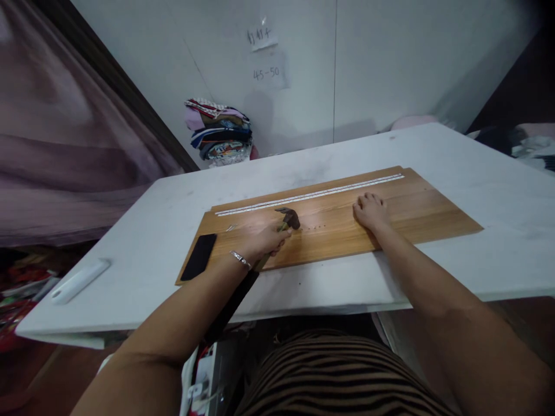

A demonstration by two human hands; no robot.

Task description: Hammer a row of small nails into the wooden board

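My left hand (269, 240) is wrapped round the handle of a claw hammer (291, 218). The hammer's dark head is at the left end of a row of small dark nail heads or holes (315, 227) in a wooden board (416, 208); whether it touches the board I cannot tell. Its black grip (236, 297) runs back below my left forearm. On the right part of the same board rests my right hand (370, 211), fingers slightly bent and apart, with nothing visible in it. A few loose nails (232, 227) lie left of the hammer.
A silvery strip (310, 195) runs along the board's far side. On its left end lies a black phone-like slab (199, 257). The white table (143, 231) also bears a long white object (81, 281). Folded cloths (221, 130) are stacked by the wall, beyond the table's far edge.
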